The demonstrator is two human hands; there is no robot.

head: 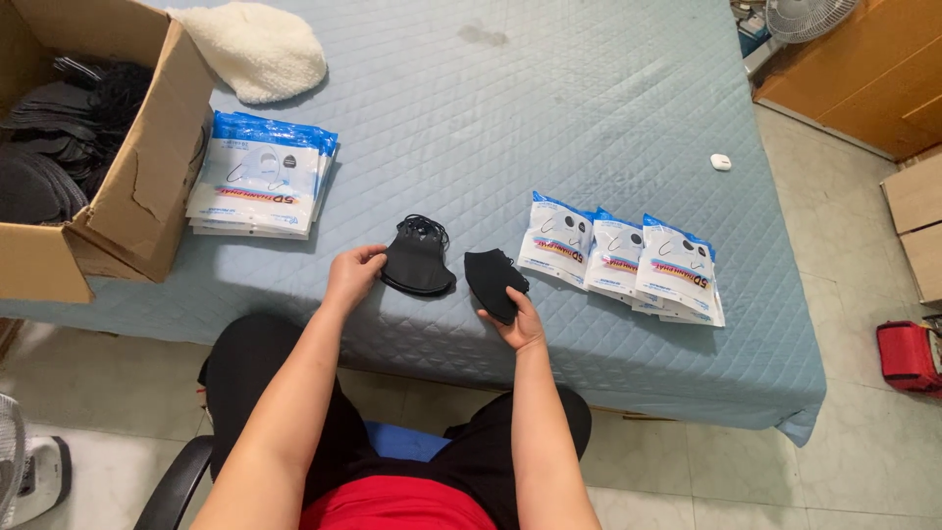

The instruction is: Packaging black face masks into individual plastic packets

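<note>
My left hand point(351, 275) grips the edge of a small stack of black face masks point(417, 260) lying on the blue quilted bed point(549, 108). My right hand point(518, 319) holds a single folded black mask point(494, 282) just right of that stack. Further right, several white-and-blue sealed mask packets point(628, 257) lie overlapping in a row. A pile of the same kind of packets point(260, 177) rests to the left, beside a cardboard box point(137, 186) holding several loose black masks point(59, 128).
A cream fleece item point(260, 44) lies at the bed's far left. A small white object point(721, 162) sits near the right edge. On the floor: a red bag point(908, 355), a wooden cabinet point(863, 69), fans point(805, 15). I sit on a chair point(177, 486).
</note>
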